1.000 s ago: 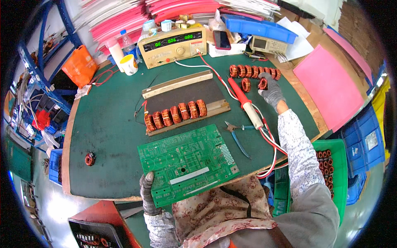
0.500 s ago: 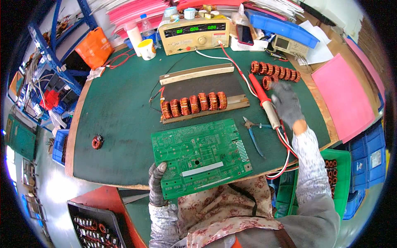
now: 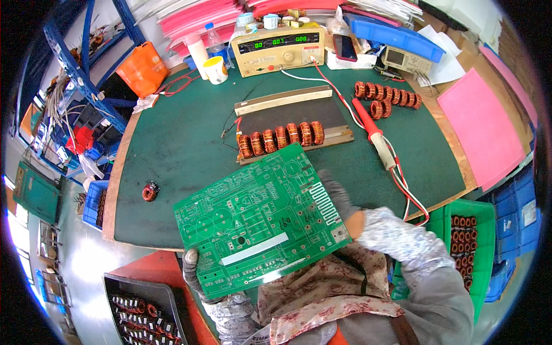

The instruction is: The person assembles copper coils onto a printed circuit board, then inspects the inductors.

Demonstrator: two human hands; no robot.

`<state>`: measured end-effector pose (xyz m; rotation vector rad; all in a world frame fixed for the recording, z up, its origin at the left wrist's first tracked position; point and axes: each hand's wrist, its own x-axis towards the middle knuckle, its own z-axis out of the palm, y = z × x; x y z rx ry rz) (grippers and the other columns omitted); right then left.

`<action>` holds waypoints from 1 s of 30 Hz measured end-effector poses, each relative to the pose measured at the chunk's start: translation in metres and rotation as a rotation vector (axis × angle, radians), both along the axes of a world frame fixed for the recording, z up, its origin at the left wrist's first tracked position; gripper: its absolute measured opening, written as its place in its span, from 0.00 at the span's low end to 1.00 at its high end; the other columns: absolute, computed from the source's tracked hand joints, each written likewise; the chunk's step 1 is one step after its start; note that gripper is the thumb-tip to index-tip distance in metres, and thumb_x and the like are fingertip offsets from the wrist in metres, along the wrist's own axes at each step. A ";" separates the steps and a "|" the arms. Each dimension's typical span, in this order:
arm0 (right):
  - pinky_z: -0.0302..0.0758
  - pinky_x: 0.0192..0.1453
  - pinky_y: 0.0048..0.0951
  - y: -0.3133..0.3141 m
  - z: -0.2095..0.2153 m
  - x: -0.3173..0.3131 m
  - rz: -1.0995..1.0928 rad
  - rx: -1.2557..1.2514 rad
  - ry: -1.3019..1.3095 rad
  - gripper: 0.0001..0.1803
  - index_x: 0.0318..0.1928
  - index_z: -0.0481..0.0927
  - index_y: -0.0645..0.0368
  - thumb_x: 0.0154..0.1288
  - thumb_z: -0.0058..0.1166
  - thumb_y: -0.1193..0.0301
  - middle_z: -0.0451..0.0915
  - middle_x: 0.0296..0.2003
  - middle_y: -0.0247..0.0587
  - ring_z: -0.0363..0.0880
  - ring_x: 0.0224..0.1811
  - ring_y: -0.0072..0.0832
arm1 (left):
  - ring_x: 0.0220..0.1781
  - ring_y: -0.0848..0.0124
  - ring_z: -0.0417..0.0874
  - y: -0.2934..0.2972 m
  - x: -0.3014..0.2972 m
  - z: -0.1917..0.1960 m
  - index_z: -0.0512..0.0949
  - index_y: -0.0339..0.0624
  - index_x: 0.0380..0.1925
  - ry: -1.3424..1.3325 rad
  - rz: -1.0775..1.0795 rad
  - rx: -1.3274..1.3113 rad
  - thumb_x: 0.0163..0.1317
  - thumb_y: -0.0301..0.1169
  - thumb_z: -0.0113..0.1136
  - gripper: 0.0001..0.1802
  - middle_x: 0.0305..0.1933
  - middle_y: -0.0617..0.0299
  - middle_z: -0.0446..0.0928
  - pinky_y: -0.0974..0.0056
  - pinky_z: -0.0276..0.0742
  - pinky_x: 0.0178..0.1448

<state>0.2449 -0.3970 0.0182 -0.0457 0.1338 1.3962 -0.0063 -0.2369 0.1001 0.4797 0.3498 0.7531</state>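
Note:
A green printed circuit board point(image 3: 253, 215) is held tilted over the near edge of the bench. My left hand point(image 3: 198, 276), in a grey glove with worn fingertips, grips its lower left corner, thumb on top. At the board's right edge is my gloved right hand point(image 3: 340, 201), blurred by motion. Its fingers are partly behind the board, so whether they hold anything does not show. Just beyond the board, a row of copper-wound toroid coils point(image 3: 280, 137) stands on a dark plate with pale rails point(image 3: 284, 100).
A red and white probe point(image 3: 374, 135) with its cable lies on the right of the green mat, near more coils point(image 3: 388, 95). A single coil point(image 3: 150, 191) sits at left. A power supply point(image 3: 282, 52) stands at the back. Coil-filled bins point(image 3: 486, 230) flank the bench.
The board has risen, tilted and shifted left with my left hand. My right hand has come from the far right coils to the board's right edge. The blue-handled pliers no longer show on the mat.

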 end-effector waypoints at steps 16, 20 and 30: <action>0.66 0.65 0.41 0.038 0.070 0.094 -0.921 -1.183 -2.613 0.29 0.56 0.73 0.54 0.51 0.67 0.66 0.76 0.51 0.47 0.73 0.55 0.45 | 0.51 0.54 0.81 -0.017 0.014 0.004 0.70 0.30 0.57 0.010 -0.063 -0.058 0.55 0.40 0.59 0.33 0.53 0.44 0.77 0.52 0.78 0.57; 0.65 0.65 0.44 0.030 0.062 0.103 -0.496 -1.039 -2.420 0.35 0.57 0.71 0.55 0.46 0.70 0.70 0.76 0.52 0.48 0.74 0.56 0.47 | 0.50 0.62 0.81 0.003 0.028 -0.029 0.72 0.33 0.56 0.205 -0.223 0.183 0.57 0.40 0.60 0.30 0.52 0.51 0.78 0.58 0.78 0.55; 0.75 0.39 0.15 -0.047 0.065 0.056 -0.435 -0.607 -1.168 0.26 0.55 0.72 0.55 0.60 0.62 0.60 0.77 0.43 0.30 0.75 0.43 0.15 | 0.50 0.66 0.81 0.006 0.047 -0.032 0.72 0.36 0.57 0.368 -0.185 0.378 0.60 0.39 0.62 0.28 0.52 0.55 0.78 0.63 0.77 0.56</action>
